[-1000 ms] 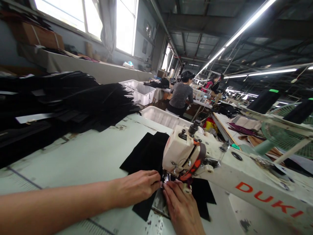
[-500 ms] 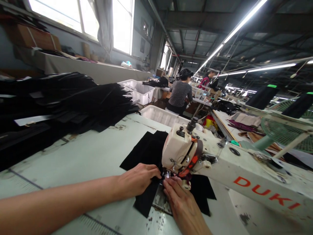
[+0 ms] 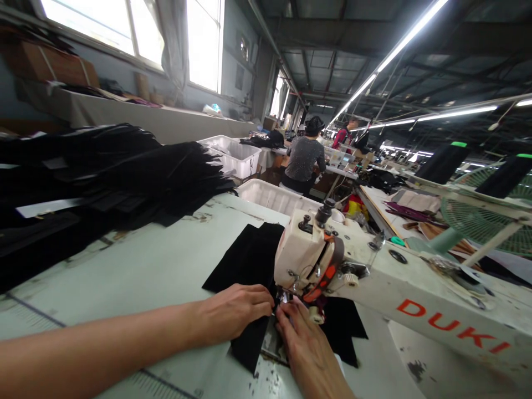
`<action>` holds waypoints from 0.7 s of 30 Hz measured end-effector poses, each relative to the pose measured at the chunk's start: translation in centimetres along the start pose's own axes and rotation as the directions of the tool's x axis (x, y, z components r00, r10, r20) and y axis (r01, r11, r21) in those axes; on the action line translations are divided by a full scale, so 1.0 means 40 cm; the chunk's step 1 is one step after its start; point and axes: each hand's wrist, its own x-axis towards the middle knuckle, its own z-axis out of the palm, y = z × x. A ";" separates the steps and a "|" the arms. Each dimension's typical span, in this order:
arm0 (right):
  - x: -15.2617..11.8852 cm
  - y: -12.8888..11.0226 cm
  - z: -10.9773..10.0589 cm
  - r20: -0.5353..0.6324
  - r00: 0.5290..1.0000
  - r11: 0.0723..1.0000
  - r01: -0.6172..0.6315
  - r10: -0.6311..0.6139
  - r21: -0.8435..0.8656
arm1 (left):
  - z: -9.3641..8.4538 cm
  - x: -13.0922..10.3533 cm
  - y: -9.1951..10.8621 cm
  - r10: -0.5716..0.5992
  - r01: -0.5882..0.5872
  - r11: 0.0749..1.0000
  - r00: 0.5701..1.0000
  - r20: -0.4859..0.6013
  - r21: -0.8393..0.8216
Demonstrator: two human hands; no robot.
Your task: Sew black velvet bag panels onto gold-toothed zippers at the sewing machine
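A black fabric piece lies on the sewing machine's pale table and runs under the white head of the sewing machine. My left hand rests on this fabric left of the presser foot, its fingers bent and closed on the cloth. Close to the foot on the near side, my right hand has its fingers bent together at the fabric's edge; the fingertips are partly hidden. More black fabric shows to the right, beneath the machine arm.
A large pile of black cut pieces covers the table's far left. Behind the table stand white plastic bins. The machine arm fills the right, with thread cones and a green fan beyond. A seated person works farther back.
My right hand's fingers have bent and drawn slightly apart at the presser foot. My left hand has shifted slightly toward me. A bit of white now shows beside my right wrist.
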 end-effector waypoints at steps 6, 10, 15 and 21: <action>0.009 0.004 -0.036 -0.013 0.998 0.991 -0.052 0.054 0.123 | 0.005 0.001 0.000 0.114 -0.113 0.981 0.993 0.002 0.160; 0.019 -0.001 -0.038 -0.092 0.993 0.992 -0.068 0.078 0.110 | 0.009 0.004 0.008 0.099 -0.098 0.974 0.995 0.008 0.205; 0.029 -0.003 -0.032 -0.137 0.986 0.992 -0.078 0.091 0.101 | 0.016 0.005 0.007 0.077 -0.071 0.978 0.997 -0.021 0.197; 0.024 0.001 -0.039 -0.080 0.993 0.994 -0.077 0.084 0.083 | 0.016 0.003 0.007 0.050 -0.050 0.982 0.999 0.004 0.180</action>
